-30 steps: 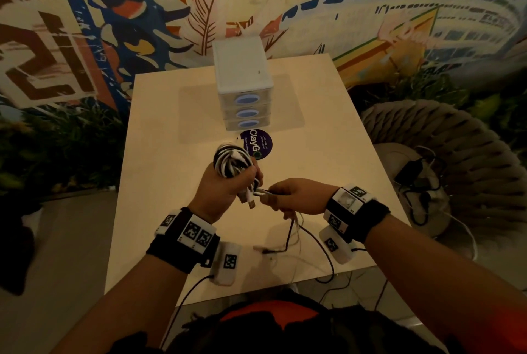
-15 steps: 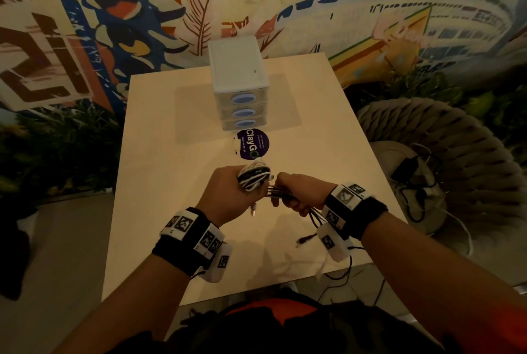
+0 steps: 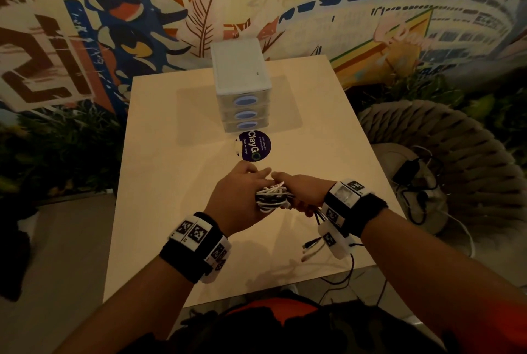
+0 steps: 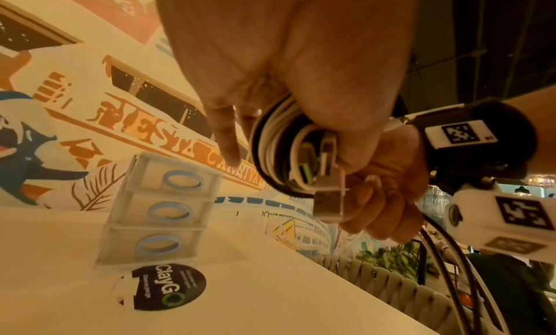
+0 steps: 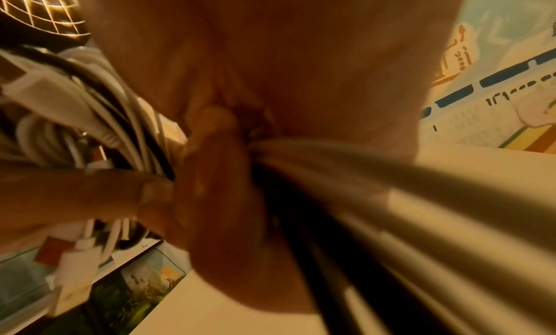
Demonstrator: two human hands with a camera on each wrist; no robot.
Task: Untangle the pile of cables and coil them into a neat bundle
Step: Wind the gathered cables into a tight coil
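Two hands [image 3: 273, 197] around one cable coil [image 3: 271, 197]

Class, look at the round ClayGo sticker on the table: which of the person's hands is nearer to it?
Left. The left hand reaches just below the ClayGo sticker; the right hand sits farther back and to its right.

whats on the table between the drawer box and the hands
A round dark ClayGo sticker lies there, just in front of the drawer box, short of the left hand and right hand; the head view shows it.
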